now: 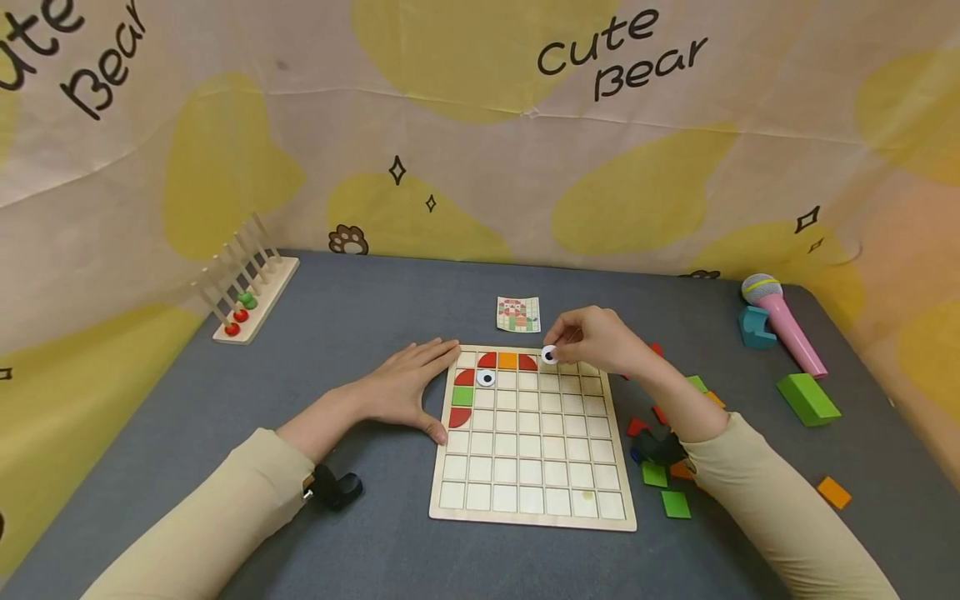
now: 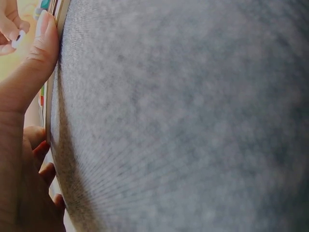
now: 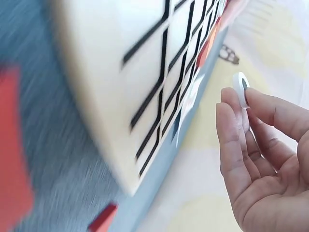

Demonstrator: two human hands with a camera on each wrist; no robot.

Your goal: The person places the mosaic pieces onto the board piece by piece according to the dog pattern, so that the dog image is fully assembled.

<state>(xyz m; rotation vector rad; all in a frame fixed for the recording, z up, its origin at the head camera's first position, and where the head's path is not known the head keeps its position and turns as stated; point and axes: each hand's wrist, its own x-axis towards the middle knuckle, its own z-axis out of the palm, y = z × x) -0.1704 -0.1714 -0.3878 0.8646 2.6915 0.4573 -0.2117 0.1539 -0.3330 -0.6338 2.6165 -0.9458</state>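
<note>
Head view, right hand (image 1: pixel 596 340) pinching round white disc (image 1: pixel 549 356), dark-centred, left hand (image 1: pixel 401 385) spread against pale gridded board (image 1: pixel 530 471).

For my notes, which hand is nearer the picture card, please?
Right hand, just beside the picture card; the left hand is farther, at the left edge of the board.

1. Before me, a creased cream cloth backdrop (image 1: pixel 480 142) with yellow blotches (image 1: pixel 645 192) wraps the far side and both flanks.
2. Black "Cute Bear" lettering (image 1: pixel 627 57), outlined sparkle shapes (image 1: pixel 397 170) and a brown paw print (image 1: pixel 348 241) decorate it.
3. A softly lit, dark-grey matte tabletop (image 1: pixel 375 554) meets its foot.
</note>
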